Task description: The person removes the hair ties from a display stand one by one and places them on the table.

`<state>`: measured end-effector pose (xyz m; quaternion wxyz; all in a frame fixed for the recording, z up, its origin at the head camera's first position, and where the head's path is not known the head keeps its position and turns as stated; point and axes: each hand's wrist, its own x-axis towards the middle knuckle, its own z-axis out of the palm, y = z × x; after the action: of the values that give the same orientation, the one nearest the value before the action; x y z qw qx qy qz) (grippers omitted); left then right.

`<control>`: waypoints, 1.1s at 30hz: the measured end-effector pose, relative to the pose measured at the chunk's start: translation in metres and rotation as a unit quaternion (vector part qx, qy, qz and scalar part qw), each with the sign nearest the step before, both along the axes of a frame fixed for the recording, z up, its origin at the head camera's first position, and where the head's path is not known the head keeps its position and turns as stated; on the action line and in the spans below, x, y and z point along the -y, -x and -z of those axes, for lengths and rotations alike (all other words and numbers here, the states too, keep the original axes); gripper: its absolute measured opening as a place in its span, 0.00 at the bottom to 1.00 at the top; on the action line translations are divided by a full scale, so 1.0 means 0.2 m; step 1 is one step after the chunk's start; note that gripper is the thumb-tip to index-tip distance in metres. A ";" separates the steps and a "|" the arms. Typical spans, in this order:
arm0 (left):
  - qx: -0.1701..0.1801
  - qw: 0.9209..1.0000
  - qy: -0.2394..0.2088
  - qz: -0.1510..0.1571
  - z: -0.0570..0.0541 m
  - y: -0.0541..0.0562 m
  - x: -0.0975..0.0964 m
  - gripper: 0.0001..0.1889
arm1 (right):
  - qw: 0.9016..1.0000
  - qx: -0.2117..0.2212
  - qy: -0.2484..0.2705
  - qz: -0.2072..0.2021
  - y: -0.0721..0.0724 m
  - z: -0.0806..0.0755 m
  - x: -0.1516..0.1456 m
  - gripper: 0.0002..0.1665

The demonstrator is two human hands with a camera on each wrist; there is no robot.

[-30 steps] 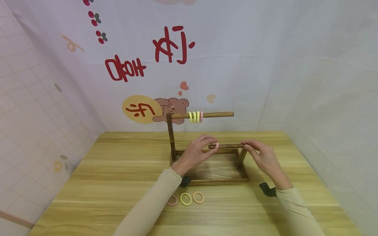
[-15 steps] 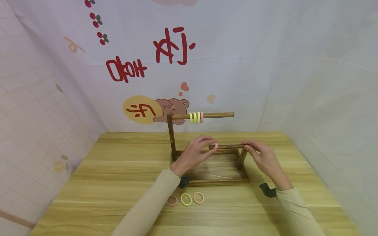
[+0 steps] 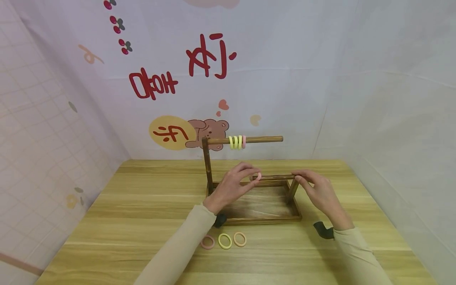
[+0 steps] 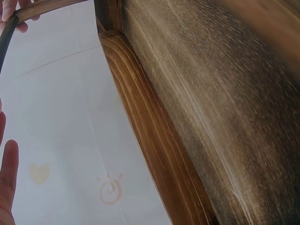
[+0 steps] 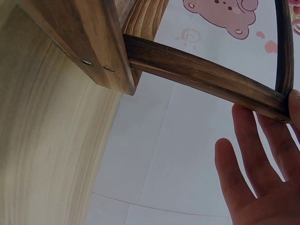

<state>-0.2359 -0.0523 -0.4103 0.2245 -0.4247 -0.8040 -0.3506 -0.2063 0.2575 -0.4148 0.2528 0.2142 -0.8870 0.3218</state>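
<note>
In the head view, my left hand [image 3: 233,185] pinches a small pink ring [image 3: 259,176] at the free left end of the lower rod [image 3: 276,177]. The ring seems to be around the rod's tip, though fingers partly cover it. My right hand [image 3: 316,188] holds the rod's other end, where it meets the short post [image 3: 293,190] of the wooden rack [image 3: 263,220]. The right wrist view shows fingers [image 5: 246,126] against that corner. Several yellow rings [image 3: 235,142] and a pink ring [image 3: 244,141] hang on the upper rod [image 3: 265,139].
On the table [image 3: 142,217], in front of the rack, lie a pink ring [image 3: 208,248], a yellow ring [image 3: 225,248] and an orange ring [image 3: 240,245]. A tall post [image 3: 207,166] carries the upper rod. A printed white cloth [image 3: 285,79] hangs behind.
My left hand has shifted slightly left, bringing the pink ring closer to the lower rod's free tip. The right hand keeps its place at the other end.
</note>
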 end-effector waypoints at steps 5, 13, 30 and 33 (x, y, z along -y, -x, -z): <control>-0.004 1.000 -0.003 -0.002 -0.01 0.00 0.01 0.17 | 1.000 0.004 0.003 -0.003 0.00 0.00 0.00 0.12; 0.003 1.000 -0.006 -0.004 -0.02 0.00 0.03 0.18 | 1.000 -0.003 -0.002 -0.004 0.00 -0.01 0.00 0.12; -0.019 1.000 -0.002 0.016 -0.04 -0.04 0.09 0.15 | 1.000 -0.001 -0.001 -0.001 0.00 -0.01 0.00 0.12; -0.014 1.000 -0.002 0.025 -0.04 -0.05 0.09 0.15 | 1.000 0.000 0.000 -0.001 0.00 0.00 0.00 0.12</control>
<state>-0.2264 -0.0711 -0.4026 0.2280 -0.4489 -0.7893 -0.3513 -0.2061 0.2572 -0.4139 0.2525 0.2153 -0.8865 0.3225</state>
